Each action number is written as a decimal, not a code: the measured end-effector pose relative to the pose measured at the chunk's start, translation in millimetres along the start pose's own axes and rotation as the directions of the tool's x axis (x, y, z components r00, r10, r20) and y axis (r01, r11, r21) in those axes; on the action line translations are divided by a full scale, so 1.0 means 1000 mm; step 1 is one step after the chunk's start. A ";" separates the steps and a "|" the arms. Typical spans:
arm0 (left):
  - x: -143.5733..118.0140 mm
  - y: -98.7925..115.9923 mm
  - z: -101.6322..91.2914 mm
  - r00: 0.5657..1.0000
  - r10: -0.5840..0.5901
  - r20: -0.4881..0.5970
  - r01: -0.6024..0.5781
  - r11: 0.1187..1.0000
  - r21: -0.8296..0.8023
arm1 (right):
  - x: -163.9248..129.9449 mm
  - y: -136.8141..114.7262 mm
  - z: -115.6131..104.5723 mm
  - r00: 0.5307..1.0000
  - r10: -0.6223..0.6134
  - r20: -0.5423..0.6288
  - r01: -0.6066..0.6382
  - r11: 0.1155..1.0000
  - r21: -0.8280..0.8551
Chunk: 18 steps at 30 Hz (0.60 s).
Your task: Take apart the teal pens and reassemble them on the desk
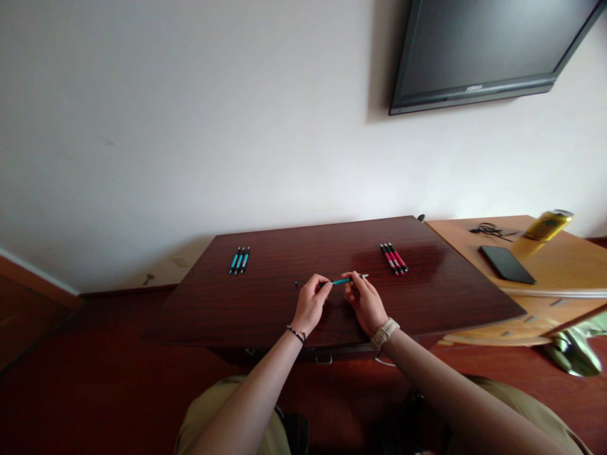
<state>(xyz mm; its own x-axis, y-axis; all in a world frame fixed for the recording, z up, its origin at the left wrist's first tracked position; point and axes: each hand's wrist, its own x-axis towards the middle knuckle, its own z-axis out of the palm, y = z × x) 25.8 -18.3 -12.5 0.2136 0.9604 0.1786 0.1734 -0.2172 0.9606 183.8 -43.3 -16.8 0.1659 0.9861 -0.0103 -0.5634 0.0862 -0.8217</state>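
Observation:
My left hand (313, 300) pinches one end of a slim blue pen (341, 281) held level above the table. At its other end, the fingers of my right hand (365, 303) close on the pen, and a pale pointed tip (364, 276) sticks out past them. A tiny dark piece (296, 284) lies on the table just left of my left hand; its kind is too small to tell. Blue-and-black pens (239, 260) lie side by side at the left. Pink-and-black pens (393, 259) form a similar row at the right.
The dark wooden table (303, 249) backs onto a white wall. Against its right side stands a lighter wooden cabinet (578, 259) with a black phone-like slab (507, 263), a coiled cable (490, 230) and a yellow can (549, 225). A television (488, 50) hangs above.

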 end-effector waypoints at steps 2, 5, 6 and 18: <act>0.000 0.001 0.000 1.000 -0.002 0.007 0.002 1.000 0.005 | 0.000 0.000 0.000 1.000 0.002 -0.004 -0.002 1.000 -0.006; 0.000 0.002 -0.001 1.000 0.001 0.011 -0.001 1.000 0.027 | 0.000 0.000 0.000 1.000 -0.004 -0.009 0.004 1.000 -0.012; 0.000 0.002 0.000 1.000 0.001 0.012 -0.002 0.999 0.032 | 0.000 0.000 0.000 1.000 -0.006 -0.010 0.006 1.000 -0.010; 0.000 0.003 0.002 1.000 -0.003 -0.021 0.006 0.993 0.119 | 0.000 -0.001 0.002 1.000 0.003 -0.016 -0.003 1.000 -0.008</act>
<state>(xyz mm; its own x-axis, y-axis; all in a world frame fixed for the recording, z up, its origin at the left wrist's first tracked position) 28.0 -18.8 -9.9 0.1929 0.9646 0.1800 0.2878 -0.2310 0.9294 182.8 -42.7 -15.2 0.1771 0.9840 -0.0217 -0.5572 0.0821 -0.8263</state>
